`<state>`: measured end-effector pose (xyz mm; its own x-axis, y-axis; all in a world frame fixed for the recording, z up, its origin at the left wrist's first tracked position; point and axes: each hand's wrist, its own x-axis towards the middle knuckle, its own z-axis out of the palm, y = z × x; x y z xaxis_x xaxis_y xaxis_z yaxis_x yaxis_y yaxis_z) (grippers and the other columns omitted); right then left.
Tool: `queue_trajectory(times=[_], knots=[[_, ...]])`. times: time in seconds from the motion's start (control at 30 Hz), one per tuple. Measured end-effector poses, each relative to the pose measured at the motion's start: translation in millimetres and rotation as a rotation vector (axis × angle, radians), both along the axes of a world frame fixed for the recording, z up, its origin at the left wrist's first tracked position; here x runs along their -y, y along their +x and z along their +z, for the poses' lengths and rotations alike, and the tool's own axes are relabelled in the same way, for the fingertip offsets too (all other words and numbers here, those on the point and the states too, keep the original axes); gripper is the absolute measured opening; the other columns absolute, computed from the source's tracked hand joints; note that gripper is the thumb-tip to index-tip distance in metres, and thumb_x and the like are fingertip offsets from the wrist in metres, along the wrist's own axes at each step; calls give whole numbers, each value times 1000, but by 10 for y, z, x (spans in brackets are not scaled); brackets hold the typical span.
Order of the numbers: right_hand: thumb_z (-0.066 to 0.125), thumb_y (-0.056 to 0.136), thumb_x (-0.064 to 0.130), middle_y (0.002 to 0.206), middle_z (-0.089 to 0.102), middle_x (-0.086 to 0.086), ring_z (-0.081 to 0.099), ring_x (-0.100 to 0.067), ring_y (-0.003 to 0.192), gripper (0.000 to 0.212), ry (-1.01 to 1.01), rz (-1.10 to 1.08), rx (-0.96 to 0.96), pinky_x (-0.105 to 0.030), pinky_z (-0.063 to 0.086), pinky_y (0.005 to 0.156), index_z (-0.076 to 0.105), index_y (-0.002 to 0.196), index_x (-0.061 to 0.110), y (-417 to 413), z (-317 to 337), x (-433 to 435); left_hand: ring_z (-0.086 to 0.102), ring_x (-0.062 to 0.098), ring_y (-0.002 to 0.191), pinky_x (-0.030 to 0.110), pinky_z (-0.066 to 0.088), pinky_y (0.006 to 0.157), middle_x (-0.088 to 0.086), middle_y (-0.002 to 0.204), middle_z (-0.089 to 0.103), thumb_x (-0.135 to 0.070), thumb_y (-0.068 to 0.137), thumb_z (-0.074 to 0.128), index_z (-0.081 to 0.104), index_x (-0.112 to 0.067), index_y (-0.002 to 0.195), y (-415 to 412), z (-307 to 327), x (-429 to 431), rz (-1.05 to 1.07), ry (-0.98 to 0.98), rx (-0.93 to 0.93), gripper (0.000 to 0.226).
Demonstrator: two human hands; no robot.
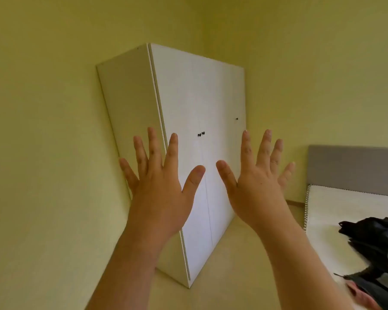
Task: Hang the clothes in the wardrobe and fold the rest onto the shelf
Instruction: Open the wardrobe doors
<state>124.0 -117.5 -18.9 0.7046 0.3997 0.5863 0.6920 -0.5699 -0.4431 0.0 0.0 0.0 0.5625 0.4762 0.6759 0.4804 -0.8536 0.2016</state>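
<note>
- We see a white wardrobe [188, 97], plain, with small black knobs [201, 134];
- the wall [43, 108] is a flat yellow-green;
- the floor [244, 265] looks to us a pale yellowish beige;
- the headboard [354, 168] is plain grey;
- the bed cover [336, 209] is off-white, edged with dark zigzag stitching [306, 209];
- the clothes [376, 238] are black and dark blue-grey, with lighter grey patches lower down.

Both bare forearms raised forward and up, side by side. Left hand [159, 186] and right hand [258, 186] backs to camera, fingers [154, 146] spread straight, thumbs nearly meeting, holding nothing.
</note>
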Motion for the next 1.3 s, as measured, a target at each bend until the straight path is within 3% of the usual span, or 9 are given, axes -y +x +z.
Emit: queue_trajectory(times=[0.23,0.43,0.9,1.3], knots=[[7,90,74,157,-39,-1,-38,-26,143,79,15,21,-29,-57,-18,115,-28,150,38,240,-146,-634,-39,17,143,52,-20,115,-6,160,-33,-77,89,3,-9,-35,157,172,-158,-616,10,-1,-21,81],[9,90,74,158,-37,-1,-37,-25,144,79,-6,-5,-70,-56,-17,115,-26,151,37,826,-284,-1021,-38,14,143,50,-20,117,-8,160,-33,-77,88,3,-9,-37,157,783,-279,-1003,-72,-41,-24,80],[6,90,74,157,-39,-1,-38,-26,143,78,-61,18,-82,-55,-18,114,-30,149,38,3138,-485,-2061,-43,14,140,51,-18,118,-9,155,-42,-76,89,-1,-16,-38,155,3240,-577,-2044,-74,-24,-172,78],[7,93,70,159,-35,-3,-33,-28,145,76,-146,6,-60,-59,-12,118,-24,153,35,5127,-610,-3029,-39,17,143,48,-19,118,-6,159,-35,-77,86,-6,-16,-38,155,5190,-719,-3188,-32,-63,-145,80]])
